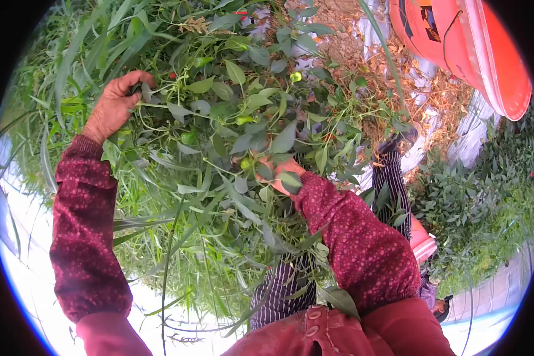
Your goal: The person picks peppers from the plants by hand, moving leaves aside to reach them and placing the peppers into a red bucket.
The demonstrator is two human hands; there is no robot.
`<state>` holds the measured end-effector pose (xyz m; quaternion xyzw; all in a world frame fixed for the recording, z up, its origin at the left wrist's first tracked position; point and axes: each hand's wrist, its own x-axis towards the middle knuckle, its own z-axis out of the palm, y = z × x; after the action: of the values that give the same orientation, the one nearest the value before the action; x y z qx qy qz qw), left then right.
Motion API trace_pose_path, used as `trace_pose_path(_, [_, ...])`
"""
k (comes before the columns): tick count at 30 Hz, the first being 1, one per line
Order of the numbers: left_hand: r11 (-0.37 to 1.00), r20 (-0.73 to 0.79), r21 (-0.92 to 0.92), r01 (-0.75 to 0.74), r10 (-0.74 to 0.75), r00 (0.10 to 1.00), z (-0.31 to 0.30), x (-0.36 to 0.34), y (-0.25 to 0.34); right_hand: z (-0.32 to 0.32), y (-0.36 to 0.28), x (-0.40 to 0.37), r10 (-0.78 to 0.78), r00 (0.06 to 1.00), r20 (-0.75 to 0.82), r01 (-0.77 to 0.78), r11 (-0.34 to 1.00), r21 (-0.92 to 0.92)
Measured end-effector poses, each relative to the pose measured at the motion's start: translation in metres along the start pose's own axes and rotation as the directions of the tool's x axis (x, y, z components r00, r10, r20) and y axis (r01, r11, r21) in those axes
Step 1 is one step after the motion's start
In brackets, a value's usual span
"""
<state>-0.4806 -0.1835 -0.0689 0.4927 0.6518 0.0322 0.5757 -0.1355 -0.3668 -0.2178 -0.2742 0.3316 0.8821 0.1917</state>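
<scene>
A leafy pepper plant [234,72] fills the middle of the view, with small green peppers [243,120] among its leaves. At its left side my left hand [115,102] is closed, thumb and fingers curled round a pepper branch [154,105]. My right hand [279,170] reaches into the lower middle of the foliage. Leaves cover part of it and its fingertips are hidden, so its grip does not show. Close to those fingers hangs a pale green pepper [246,163]. A yellow-green pepper [295,76] hangs higher up.
A red bucket [457,41] is at the upper right, over dry leaves and pale plastic sheeting [471,127]. Another red container [421,240] stands behind my striped trouser leg [391,184]. Tall grass [77,53] crowds the left. Part of another person [430,291] shows at lower right.
</scene>
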Motion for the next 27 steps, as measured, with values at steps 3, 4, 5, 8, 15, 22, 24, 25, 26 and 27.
trace_pose_path(3, [0.996,0.004,0.091,-0.005,0.005,1.000,0.000,0.000,0.001,0.003,-0.001,0.005,0.008,0.958,0.286,0.250,0.462,-0.851])
trace_pose_path(4, [0.985,0.027,0.175,0.002,-0.007,1.000,0.000,0.001,0.000,0.038,-0.003,-0.015,0.134,0.983,-0.123,-0.180,0.811,-0.556])
trace_pose_path(5, [0.987,0.033,0.159,-0.022,0.017,0.999,0.001,0.001,-0.005,0.050,-0.003,-0.028,0.110,0.984,-0.137,-0.169,0.808,-0.565])
trace_pose_path(8, [0.968,-0.029,0.235,-0.087,0.097,0.995,0.011,-0.005,-0.021,0.061,-0.008,-0.060,0.061,0.997,-0.057,-0.081,0.527,-0.846])
trace_pose_path(15, [0.904,-0.055,0.428,0.019,0.005,0.998,0.062,-0.022,0.010,0.075,0.000,-0.107,0.199,0.967,-0.160,-0.199,0.193,-0.961])
trace_pose_path(22, [0.594,0.089,0.775,-0.215,0.234,0.968,0.085,-0.030,-0.006,0.134,-0.003,-0.128,0.171,0.919,-0.355,-0.314,-0.227,-0.922])
trace_pose_path(24, [0.538,0.165,0.807,-0.242,0.189,0.968,0.088,-0.034,0.004,0.128,0.004,-0.126,0.144,0.920,-0.364,-0.286,-0.389,-0.876])
trace_pose_path(25, [0.542,0.152,0.807,-0.235,0.194,0.969,0.094,-0.034,-0.006,0.127,0.005,-0.122,0.118,0.920,-0.375,-0.261,-0.530,-0.807])
trace_pose_path(26, [0.472,0.161,0.848,-0.241,0.204,0.966,0.104,-0.035,-0.017,0.131,0.006,-0.125,0.110,0.921,-0.374,-0.260,-0.542,-0.799])
trace_pose_path(27, [0.396,0.170,0.885,-0.243,0.210,0.963,0.106,-0.039,-0.021,0.137,0.008,-0.129,0.090,0.935,-0.342,-0.260,-0.478,-0.839])
